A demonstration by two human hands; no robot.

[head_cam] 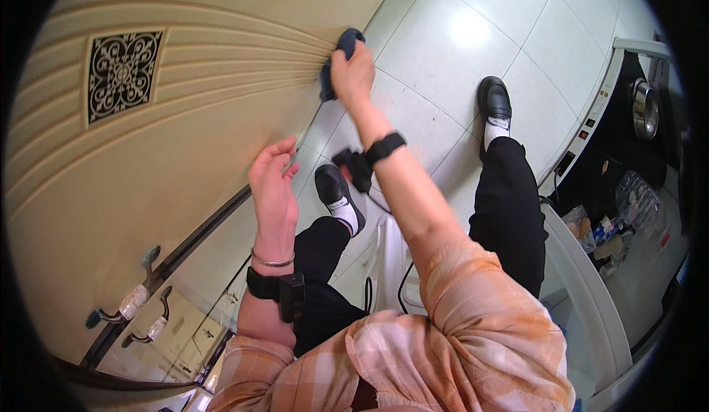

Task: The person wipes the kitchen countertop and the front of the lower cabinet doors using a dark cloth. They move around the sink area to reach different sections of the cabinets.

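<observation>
My right hand (353,74) is closed around a dark blue cloth (350,41), pressing it to the right-hand edge of a cream panel (232,107). Curved grooves run across that panel towards the cloth. A black-and-white scrollwork inlay (125,77) is set in its face. My left hand (275,176) holds nothing, its fingers loosely bent and a little apart beside the panel's edge. Whether its fingertips touch the panel, I cannot tell. Two handles with pale marbled grips are at lower left, the larger handle (133,302) and the smaller handle (158,328).
White floor tiles (421,52) stretch beyond my black shoes (494,102). Between my legs stands a white plastic stool (386,262). On the right, a pale-framed unit (576,146) holds a steel bowl (645,110), a clear plastic container (637,199) and small packages.
</observation>
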